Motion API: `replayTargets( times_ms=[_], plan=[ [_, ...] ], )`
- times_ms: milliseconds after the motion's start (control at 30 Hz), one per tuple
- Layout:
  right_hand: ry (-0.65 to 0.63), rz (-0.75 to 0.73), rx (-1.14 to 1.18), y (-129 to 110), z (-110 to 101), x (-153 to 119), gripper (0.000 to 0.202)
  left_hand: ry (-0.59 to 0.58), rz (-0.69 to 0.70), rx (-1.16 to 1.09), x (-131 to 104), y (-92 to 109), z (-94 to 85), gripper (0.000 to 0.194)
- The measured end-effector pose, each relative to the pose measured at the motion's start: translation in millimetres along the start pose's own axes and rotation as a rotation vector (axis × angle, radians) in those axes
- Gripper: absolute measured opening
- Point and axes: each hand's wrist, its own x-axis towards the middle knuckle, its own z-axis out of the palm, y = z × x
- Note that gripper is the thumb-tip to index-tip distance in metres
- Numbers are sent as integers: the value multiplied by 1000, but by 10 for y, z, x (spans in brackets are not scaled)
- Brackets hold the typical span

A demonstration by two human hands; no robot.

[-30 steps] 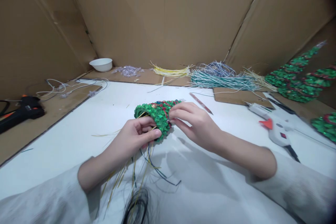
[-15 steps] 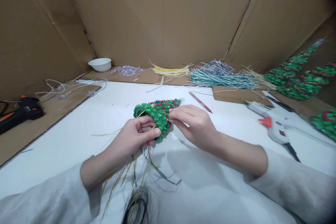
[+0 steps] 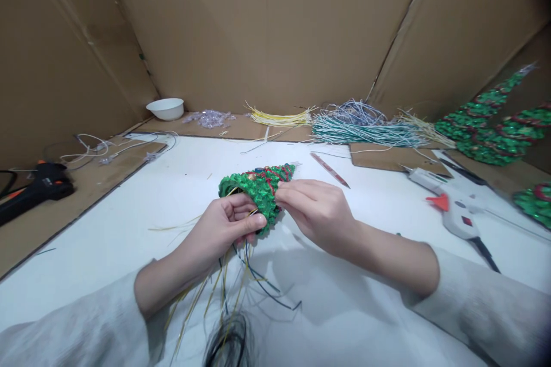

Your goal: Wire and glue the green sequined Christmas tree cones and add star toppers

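Note:
A small cone-shaped Christmas tree (image 3: 262, 188), green and bumpy with red garland, lies tilted on its side, its tip to the right and its hollow base to the left. My left hand (image 3: 226, 222) is closed on the base rim, fingers inside, thumb outside. My right hand (image 3: 322, 211) is closed in a pinch against the tree's right side; whatever is between the fingertips is hidden. Thin yellow and dark green wires (image 3: 262, 281) trail out below my left hand. Nearer me lies a dark coil of fine strands (image 3: 228, 338).
Yellow (image 3: 282, 118) and teal wire bundles (image 3: 370, 131) lie at the back, near a white bowl (image 3: 166, 109) and clear beads (image 3: 210, 118). At right are a white glue gun (image 3: 458, 215) and larger green trees (image 3: 486, 132). A black glue gun (image 3: 41, 186) rests left; a reddish pencil-like stick (image 3: 329, 170) lies behind my right hand.
My right hand has shifted slightly down and left along the tree's side, its fingers closer together. My left hand keeps its hold. The whole view has moved a little.

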Motion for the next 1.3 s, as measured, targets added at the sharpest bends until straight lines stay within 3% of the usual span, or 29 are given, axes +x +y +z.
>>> replayTargets(
  times_ms=[333,533,833,1300],
  plan=[
    [-103,-14,140,99,-83,50,13,13,21,21,4,-24,-2,27],
    [-132,64,284,128,-110,68,9,25,19,-3,9,-19,15,31],
    [-246,411,497,77,-162,132,5,24,19,-6,-8,-18,2,27],
    [-248,582,534,-39,-151,165,10,9,13,41,-18,-10,9,29]
  ],
)
